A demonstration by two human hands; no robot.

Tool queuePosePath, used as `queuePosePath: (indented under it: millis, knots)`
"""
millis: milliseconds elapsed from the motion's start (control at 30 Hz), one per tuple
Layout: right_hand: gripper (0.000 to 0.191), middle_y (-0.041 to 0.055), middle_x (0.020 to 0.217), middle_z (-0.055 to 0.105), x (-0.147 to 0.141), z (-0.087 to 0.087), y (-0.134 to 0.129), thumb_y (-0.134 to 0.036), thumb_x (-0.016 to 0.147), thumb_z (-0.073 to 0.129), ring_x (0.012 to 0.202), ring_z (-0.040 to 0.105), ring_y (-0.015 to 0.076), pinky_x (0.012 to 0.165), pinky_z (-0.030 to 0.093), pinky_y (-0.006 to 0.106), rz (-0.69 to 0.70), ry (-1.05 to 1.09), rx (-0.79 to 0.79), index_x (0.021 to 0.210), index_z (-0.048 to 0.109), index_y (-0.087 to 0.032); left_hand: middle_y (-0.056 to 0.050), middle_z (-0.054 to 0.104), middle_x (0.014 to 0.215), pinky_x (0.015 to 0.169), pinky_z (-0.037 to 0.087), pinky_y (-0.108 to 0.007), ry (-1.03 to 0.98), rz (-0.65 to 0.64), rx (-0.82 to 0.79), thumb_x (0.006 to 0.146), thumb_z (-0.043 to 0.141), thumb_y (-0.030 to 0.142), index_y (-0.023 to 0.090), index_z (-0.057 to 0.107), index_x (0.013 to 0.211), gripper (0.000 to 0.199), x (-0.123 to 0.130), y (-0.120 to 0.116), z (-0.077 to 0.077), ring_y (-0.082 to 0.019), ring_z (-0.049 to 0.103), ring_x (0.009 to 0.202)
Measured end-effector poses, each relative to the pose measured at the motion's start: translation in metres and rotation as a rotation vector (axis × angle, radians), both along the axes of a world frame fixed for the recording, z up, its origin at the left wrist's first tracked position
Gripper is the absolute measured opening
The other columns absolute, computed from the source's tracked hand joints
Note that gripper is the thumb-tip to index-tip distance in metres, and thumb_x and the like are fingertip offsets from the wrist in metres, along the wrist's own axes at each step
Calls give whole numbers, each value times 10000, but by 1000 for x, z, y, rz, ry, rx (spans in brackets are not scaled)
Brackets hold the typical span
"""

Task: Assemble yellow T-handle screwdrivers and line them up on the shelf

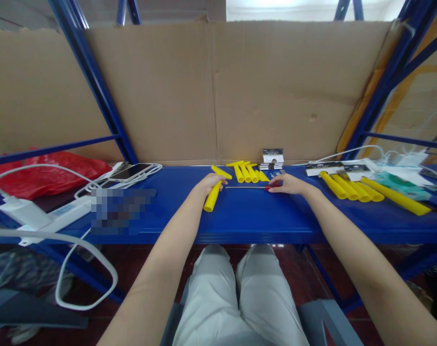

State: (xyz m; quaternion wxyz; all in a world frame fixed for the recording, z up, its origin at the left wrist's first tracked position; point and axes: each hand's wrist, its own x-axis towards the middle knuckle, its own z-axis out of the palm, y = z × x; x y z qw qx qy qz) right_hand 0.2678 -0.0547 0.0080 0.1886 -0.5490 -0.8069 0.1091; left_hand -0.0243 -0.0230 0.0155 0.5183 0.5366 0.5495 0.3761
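Note:
My left hand [209,182] is closed around a yellow T-shaped plastic tool [213,196], its thick tubular handle pointing down toward the table's front edge. To the right, my right hand [286,184] grips the red handle of a screwdriver [245,187]. The thin metal shaft lies level across the blue table and points left at my left hand; its tip ends a little short of the yellow tool. Just behind, a row of similar yellow T-shaped tools [244,172] rests on the table. Beside them stands a stack of black-and-white cards [272,158].
More yellow-handled tools with black header cards [348,187] lie on the right. At left are a white power strip [60,216] with cables, a phone [134,171], a red plastic bag [49,173] and a blurred-out patch. Cardboard [276,86] closes off the back of the blue table [240,216].

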Motion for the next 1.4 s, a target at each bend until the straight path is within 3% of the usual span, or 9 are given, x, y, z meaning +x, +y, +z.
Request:
queuePosePath:
  millis: [267,633,900,1100,1233,1400]
  knots:
    - [298,54,985,714,-4,4,-5,-404,711,676,908,642,243,836,499,361,-19,-25,-23,937,742,-220,-32,636,686,454,419,-210,53,18,-5,840,535,84,94,619,931,124,1,1,0,-66,467,416]
    - [247,38,902,727,2,-3,3,-401,713,680,824,654,222,760,520,338,33,-11,43,887,749,-240,-125,684,973,570,517,-220,77,153,196,784,520,3,75,590,1064,298,3,9,-6,-118,642,606]
    - [203,49,898,722,-2,-5,4,-364,723,668,820,641,212,761,500,328,52,-25,64,842,743,-217,-107,697,790,597,531,-241,202,170,267,741,566,5,60,617,972,243,4,11,-10,-161,669,645]
    - [158,57,859,703,-4,-9,7,-348,744,650,813,624,206,755,485,319,90,-54,153,787,721,-214,-136,686,972,633,526,-253,411,259,344,720,650,67,115,501,1099,411,1,9,-7,-209,699,796]
    - [148,72,862,681,-1,-9,10,-332,756,624,801,609,202,759,473,318,130,-59,235,767,694,-202,-165,650,1102,691,522,-277,549,269,381,732,650,102,145,464,1079,396,-1,6,-2,-241,685,928]
    - [160,79,875,661,2,-8,12,-317,790,567,789,595,204,739,460,321,36,-9,358,820,666,-195,-170,647,1104,717,513,-293,575,248,388,764,624,113,149,450,1054,340,0,4,-1,-245,678,947]
